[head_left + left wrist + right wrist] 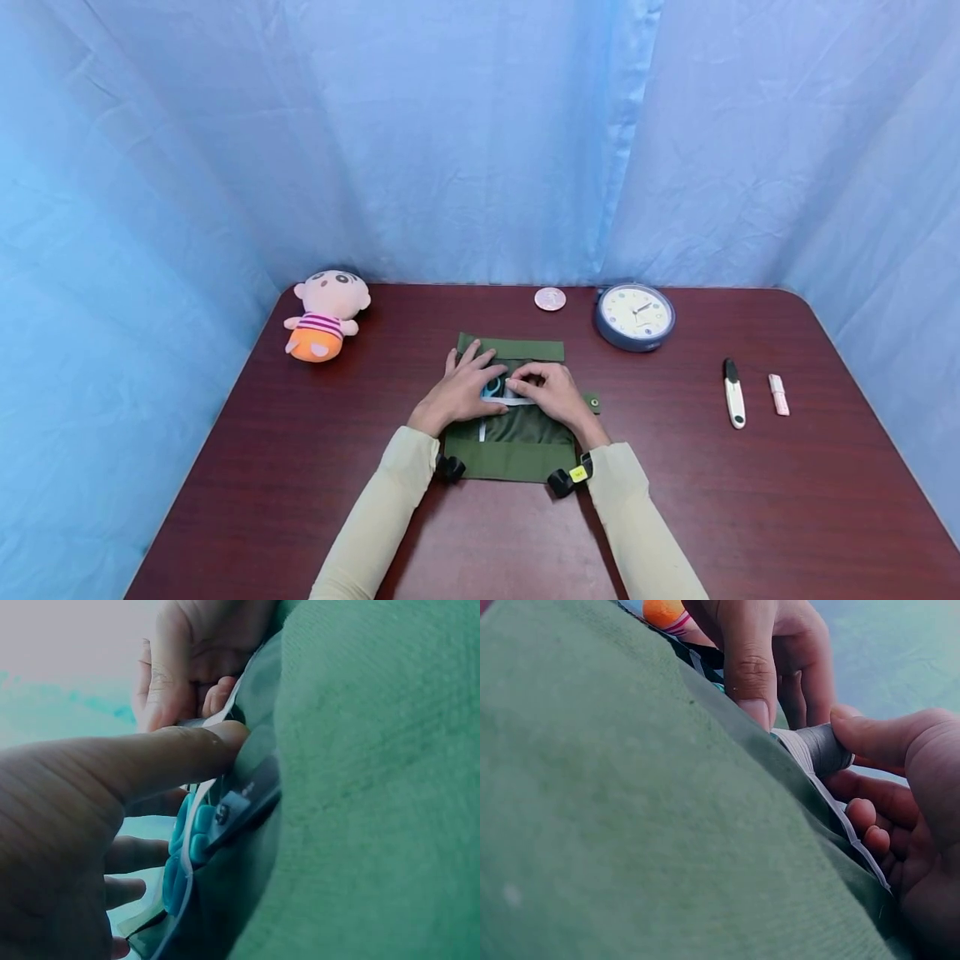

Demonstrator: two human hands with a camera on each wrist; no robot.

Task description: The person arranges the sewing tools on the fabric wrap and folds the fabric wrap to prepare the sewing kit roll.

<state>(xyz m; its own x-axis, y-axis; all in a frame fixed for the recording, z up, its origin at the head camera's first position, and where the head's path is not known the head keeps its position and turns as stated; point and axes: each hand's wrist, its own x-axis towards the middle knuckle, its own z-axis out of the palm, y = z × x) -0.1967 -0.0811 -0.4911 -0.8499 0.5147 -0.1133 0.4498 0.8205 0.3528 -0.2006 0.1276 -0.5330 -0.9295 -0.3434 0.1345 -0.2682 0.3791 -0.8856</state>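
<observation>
A green cloth pouch (510, 461) lies unfolded on the table, with a white elastic edge (517, 402) across its inner pocket. My left hand (459, 392) rests on its left part, fingers spread, the thumb against the elastic edge in the left wrist view. Beside that thumb, small scissors with blue handles (175, 877) sit in the pocket, blades behind greenish mesh. My right hand (551, 390) pinches a small grey roll (826, 750), like a thread spool, between thumb and fingers at the elastic edge. The roll's lower end is hidden by the edge.
A plush doll (322, 321) sits at the back left. Behind the pouch lie a round pinkish disc (550, 299) and a clock (636, 317). To the right are a white-and-black tool (734, 396) and a small pink-white item (779, 395). Blue curtains (450, 142) surround the table.
</observation>
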